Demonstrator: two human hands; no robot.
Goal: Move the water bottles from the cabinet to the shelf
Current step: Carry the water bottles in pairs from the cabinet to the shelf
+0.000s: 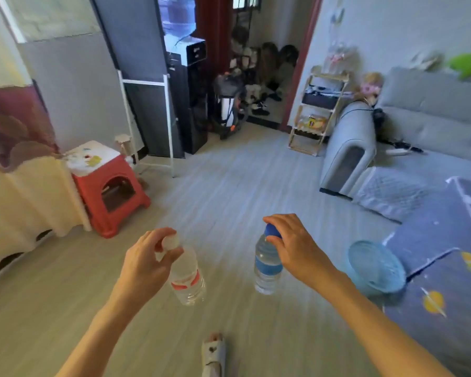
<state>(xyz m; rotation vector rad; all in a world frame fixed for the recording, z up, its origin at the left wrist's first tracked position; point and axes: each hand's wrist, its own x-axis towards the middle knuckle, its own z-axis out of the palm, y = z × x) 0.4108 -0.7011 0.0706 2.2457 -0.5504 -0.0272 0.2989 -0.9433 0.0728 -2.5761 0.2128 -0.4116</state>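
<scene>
Bottles: two, hanging upright over the floor.
Left hand: fingers pinch the white-capped bottle.
Right hand: fingers curl round the blue-capped bottle.

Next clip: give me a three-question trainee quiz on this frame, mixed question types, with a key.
1. True or false: the left hand holds the white-capped bottle by its cap end.
2. Which label does the bottle in the right hand carry? A red, B blue, C green.
3. Fill in: the wooden shelf stands beside the grey ____.

Key: 1 true. 2 B. 3 sofa.
</scene>
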